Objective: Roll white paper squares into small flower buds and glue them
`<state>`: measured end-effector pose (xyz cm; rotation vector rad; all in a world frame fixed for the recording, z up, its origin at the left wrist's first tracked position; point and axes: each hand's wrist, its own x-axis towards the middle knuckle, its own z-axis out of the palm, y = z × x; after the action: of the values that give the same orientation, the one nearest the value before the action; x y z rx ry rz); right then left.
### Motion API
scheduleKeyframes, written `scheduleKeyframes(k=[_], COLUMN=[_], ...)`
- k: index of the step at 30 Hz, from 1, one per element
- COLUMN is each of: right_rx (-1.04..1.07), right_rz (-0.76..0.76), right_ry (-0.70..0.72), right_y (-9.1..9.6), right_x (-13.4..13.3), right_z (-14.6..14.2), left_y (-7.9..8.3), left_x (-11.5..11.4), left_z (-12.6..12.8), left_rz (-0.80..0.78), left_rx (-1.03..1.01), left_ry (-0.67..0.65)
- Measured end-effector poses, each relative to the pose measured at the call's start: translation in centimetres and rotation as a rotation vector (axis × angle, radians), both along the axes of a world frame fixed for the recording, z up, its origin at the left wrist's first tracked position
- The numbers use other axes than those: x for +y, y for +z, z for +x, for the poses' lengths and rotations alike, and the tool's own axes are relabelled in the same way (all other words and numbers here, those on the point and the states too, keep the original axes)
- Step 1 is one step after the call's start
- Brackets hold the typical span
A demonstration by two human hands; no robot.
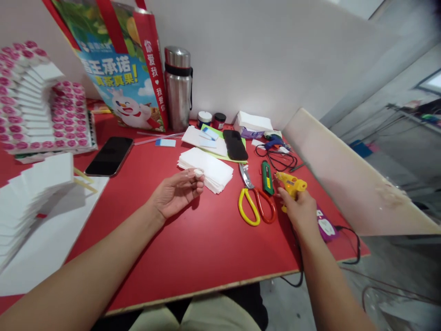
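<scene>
My left hand (181,191) is closed in a pinch on a small white piece (199,172), whose kind I cannot make out. It is just in front of a stack of white cards (210,169). On the right, my right hand (301,209) grips a yellow glue gun (291,183) with its nozzle pointing left. Between the hands lie scissors (253,202) with one yellow and one red handle, and a green box cutter (267,177).
At the left stand a fanned white card structure (37,197) and a pink-and-white one (44,101). A phone (109,156), steel flask (178,92), printed bag (120,78), dark phone (235,145) and cables (284,161) surround the work area. The table's front edge (206,290) is close.
</scene>
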<state>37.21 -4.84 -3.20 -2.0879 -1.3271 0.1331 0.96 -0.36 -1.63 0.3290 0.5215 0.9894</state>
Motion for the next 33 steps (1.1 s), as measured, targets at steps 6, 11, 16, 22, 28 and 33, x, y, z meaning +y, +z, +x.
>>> scheduleKeyframes(k=[6, 11, 16, 22, 28, 33], right_rx=[-0.058, -0.503, -0.081, 0.352, 0.473, 0.4], right_rz=[-0.07, 0.023, 0.233, 0.181, 0.19, 0.249], right_ry=[0.021, 0.059, 0.498, 0.841, 0.798, 0.831], right_y=[1.9, 7.7, 10.4, 4.6, 3.3, 3.3], right_x=[-2.5, -8.9, -7.1, 0.6, 0.3, 0.6], right_z=[-0.7, -5.2, -13.2, -18.3, -18.2, -17.7], left_y=[0.2, 0.1, 0.2, 0.2, 0.3, 0.5], left_x=[-0.1, -0.2, -0.6, -0.6, -0.7, -1.0], left_z=[0.1, 0.1, 0.3, 0.3, 0.6, 0.8], left_rz=[0.021, 0.046, 0.098, 0.104, 0.073, 0.04], left_rx=[0.037, 0.051, 0.029, -0.016, -0.046, -0.038], left_ry=[0.005, -0.04, -0.095, -0.11, -0.115, -0.115])
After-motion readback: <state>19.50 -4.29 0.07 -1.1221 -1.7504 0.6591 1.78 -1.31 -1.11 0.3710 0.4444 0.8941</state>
